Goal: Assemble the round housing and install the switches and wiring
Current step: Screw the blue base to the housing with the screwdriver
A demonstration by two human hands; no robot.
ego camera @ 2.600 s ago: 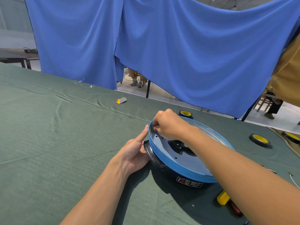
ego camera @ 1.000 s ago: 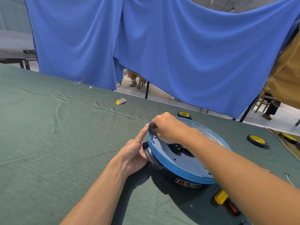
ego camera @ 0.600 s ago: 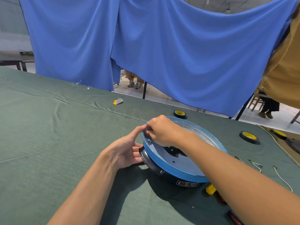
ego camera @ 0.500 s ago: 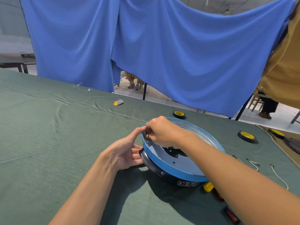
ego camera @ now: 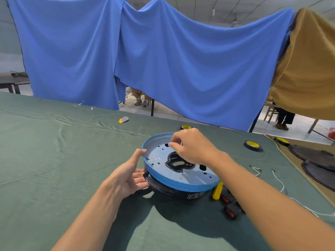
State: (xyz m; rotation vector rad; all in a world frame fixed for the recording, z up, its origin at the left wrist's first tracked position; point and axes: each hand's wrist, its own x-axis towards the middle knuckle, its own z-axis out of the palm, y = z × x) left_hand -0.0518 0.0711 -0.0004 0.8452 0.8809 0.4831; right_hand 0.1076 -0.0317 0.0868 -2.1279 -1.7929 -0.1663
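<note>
**Bracing the housing for work on its plate**

The round housing [ego camera: 174, 183] sat mid-tabletop [ego camera: 54, 160]. The left grip [ego camera: 130, 176], fingers extended, braced its side. The right grip [ego camera: 194, 147] hovered above with its fingertips together; whether it held anything could not be told. Firm bracing and a vertical approach seemed advisable. Counted: three tape rolls [ego camera: 252, 145], two switches [ego camera: 232, 211], one screwdriver [ego camera: 217, 190].

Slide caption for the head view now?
Left hand rests against the round blue metal housing on green cloth; right hand hovers over it.
</note>
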